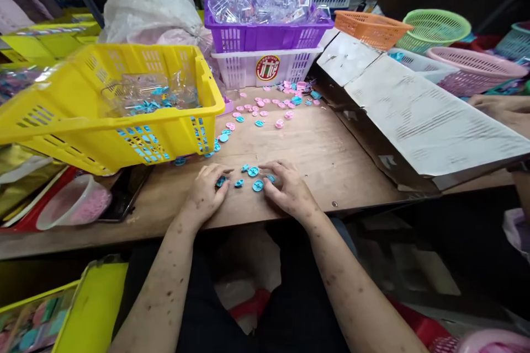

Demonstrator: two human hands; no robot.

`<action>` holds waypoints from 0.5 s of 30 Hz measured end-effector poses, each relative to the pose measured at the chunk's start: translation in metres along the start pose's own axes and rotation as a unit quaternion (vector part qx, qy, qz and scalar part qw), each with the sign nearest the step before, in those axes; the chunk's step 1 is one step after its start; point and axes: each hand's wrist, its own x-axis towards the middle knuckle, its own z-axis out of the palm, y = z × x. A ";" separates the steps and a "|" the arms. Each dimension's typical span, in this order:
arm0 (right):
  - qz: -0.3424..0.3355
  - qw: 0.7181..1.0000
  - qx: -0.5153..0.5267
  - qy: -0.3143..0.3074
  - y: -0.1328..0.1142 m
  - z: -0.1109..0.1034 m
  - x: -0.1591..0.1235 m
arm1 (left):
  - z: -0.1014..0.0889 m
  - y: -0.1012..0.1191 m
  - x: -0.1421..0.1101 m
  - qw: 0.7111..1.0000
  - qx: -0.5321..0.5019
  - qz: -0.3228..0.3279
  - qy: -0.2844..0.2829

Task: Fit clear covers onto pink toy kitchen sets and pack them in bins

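Note:
Several small turquoise plastic pieces lie close together near the table's front edge, among them a spoked wheel (pixel 257 185) and a second wheel (pixel 253 171). My left hand (pixel 206 192) rests to their left, thumb and forefinger apart around a turquoise piece (pixel 221 181) that is partly hidden. On the other side, my right hand (pixel 290 190) curves with fingers apart around another turquoise piece (pixel 271 178). I cannot tell whether either hand touches its piece. Between the hands lies a small turquoise part (pixel 238 183). Pink discs (pixel 264 113) and more turquoise ones are scattered farther back.
A yellow basket (pixel 165 121) holding clear cases stands left. Behind, a purple basket (pixel 273 36) of clear plastic sits on a white basket (pixel 306 64). A cardboard box (pixel 430 116) borders the right side. A bowl of pink pieces (pixel 62 207) is at far left; another person's hand (pixel 501 107) shows right.

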 end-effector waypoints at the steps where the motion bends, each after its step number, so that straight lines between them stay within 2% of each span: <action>1: -0.005 1.000 -0.002 -0.005 0.000 0.000 0.005 | -0.001 -0.002 -0.001 1.000 -0.015 -0.014 0.007; 5: -0.034 0.997 -0.038 -0.058 -0.003 0.011 0.040 | -0.009 -0.003 -0.006 0.997 -0.062 -0.029 0.027; 8: -0.045 0.989 -0.072 -0.121 -0.005 0.022 0.064 | -0.008 0.002 -0.006 0.998 -0.036 -0.004 0.052; 10: -0.045 0.987 -0.060 -0.139 -0.003 0.023 0.070 | 0.001 0.007 -0.004 0.999 0.005 -0.001 0.041; 13: -0.024 0.995 -0.007 -0.093 0.004 0.011 0.065 | 0.015 0.013 -0.002 0.999 0.050 0.000 -0.013; 15: 0.007 0.998 0.039 -0.053 0.011 -0.002 0.057 | 0.017 0.014 -0.001 0.999 0.039 0.012 -0.021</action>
